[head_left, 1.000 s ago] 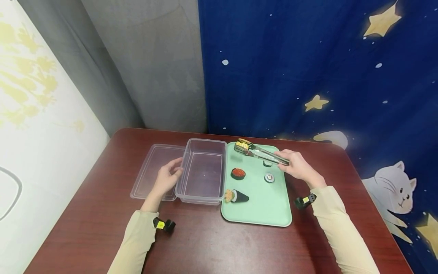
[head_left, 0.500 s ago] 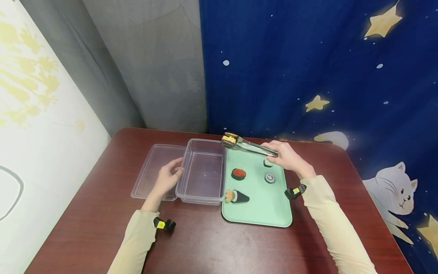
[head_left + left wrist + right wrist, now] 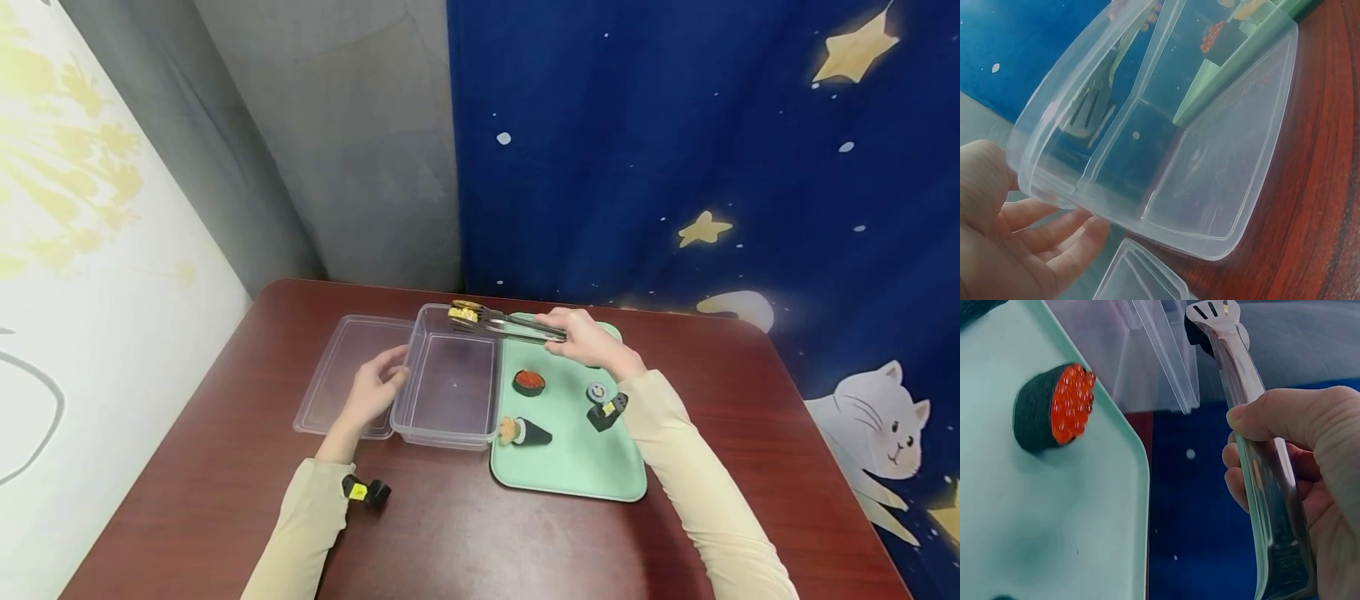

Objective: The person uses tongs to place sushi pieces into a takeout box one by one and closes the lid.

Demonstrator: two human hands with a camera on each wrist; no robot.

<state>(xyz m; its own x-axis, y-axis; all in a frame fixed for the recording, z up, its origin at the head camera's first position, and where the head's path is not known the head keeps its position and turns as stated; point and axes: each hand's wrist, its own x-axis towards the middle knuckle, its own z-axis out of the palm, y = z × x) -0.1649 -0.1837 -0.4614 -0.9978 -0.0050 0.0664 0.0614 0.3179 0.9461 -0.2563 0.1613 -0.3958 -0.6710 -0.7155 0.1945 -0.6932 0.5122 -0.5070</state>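
My right hand (image 3: pixel 588 340) grips metal tongs (image 3: pixel 517 327), thumb on one arm and fingers on the other. Between their tips is a yellow-topped sushi piece (image 3: pixel 463 314), held above the far end of a clear plastic container (image 3: pixel 447 437). In the right wrist view the piece's dark side (image 3: pixel 1197 334) shows partly behind the tongs' slotted tip. My left hand (image 3: pixel 375 387) touches the container's left wall with loosely bent fingers. A red roe sushi (image 3: pixel 528 382), a cone hand roll (image 3: pixel 534 432) and a round sushi roll (image 3: pixel 597 392) lie on a green tray (image 3: pixel 570 479).
A clear lid (image 3: pixel 318 400) lies flat left of the container, partly under my left forearm. The tray stands against the container's right side. Behind the brown table (image 3: pixel 465 533) hang grey and blue curtains (image 3: pixel 570 150). Another roll is almost hidden under my right hand.
My right hand has carried the tongs and the yellow-topped sushi left, from above the tray to above the container. My left hand stays at the container's wall.
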